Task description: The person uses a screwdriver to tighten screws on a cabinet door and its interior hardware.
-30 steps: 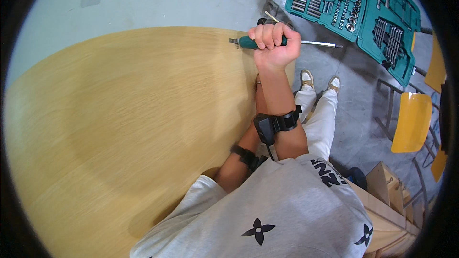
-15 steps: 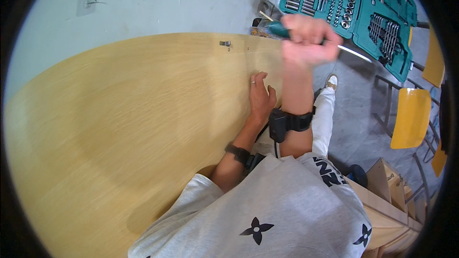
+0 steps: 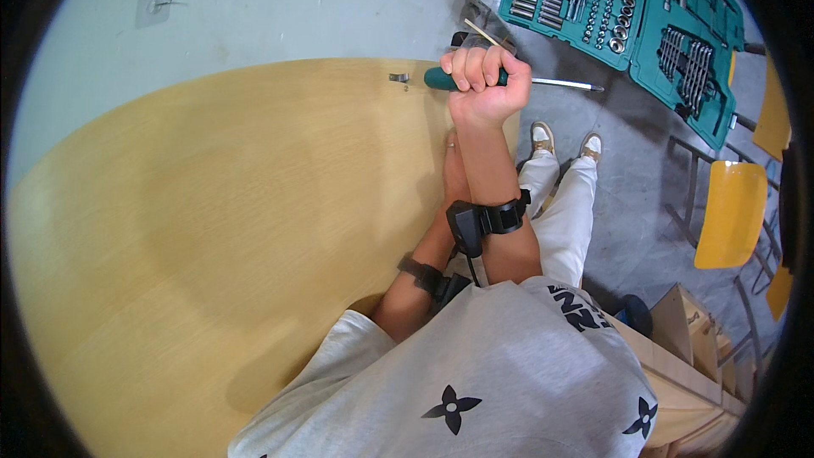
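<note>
My right hand (image 3: 487, 80) is closed around the dark green handle of a screwdriver (image 3: 560, 83). Its butt end is by the wooden panel, and the silver shaft points right, over the floor. My left hand (image 3: 454, 168) rests at the edge of the large light wood-grain panel (image 3: 254, 203), below my right hand. A ring shows on one finger, but my right wrist and forearm cover most of the fingers. Just left of the handle's end, a small metal fitting (image 3: 398, 77) sits near the panel's far edge, with a small hole or screw beside it.
A green tool case (image 3: 636, 68) lies spread at the upper right, holding sockets and wrenches. Yellow chairs (image 3: 731, 214) with metal legs stand at the right. Wooden shelving (image 3: 678, 322) is at the lower right. A pale wall (image 3: 280, 8) with a clear adhesive hook rises beyond the panel.
My right hand has swung left and slightly down with the screwdriver, from beside the tool case to the panel's edge. My right forearm now covers more of my left hand.
</note>
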